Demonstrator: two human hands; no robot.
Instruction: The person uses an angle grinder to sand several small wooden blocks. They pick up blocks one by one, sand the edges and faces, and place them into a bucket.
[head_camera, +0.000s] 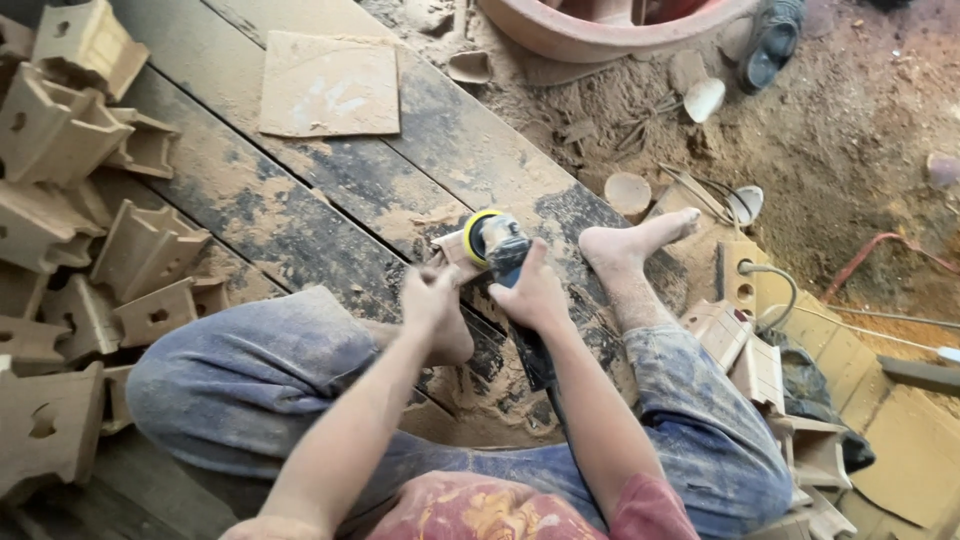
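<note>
Small wooden piece (455, 248) held against sander disc, on plank floor ahead of seated person.

Left hand (432, 295) grips the piece; right hand (535, 295) clenched on power sander (500, 245), body running back toward the lap, yellow-rimmed disc just right of the piece. Pink basin (600, 30) beyond; contents unclear. Carved wooden blocks (90, 220) heaped left.

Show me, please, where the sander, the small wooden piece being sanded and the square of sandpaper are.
sander (497, 243), head view, on its grey head.
wooden piece (455, 247), head view, on its pale face.
sandpaper square (330, 85), head view, on its middle.
</note>
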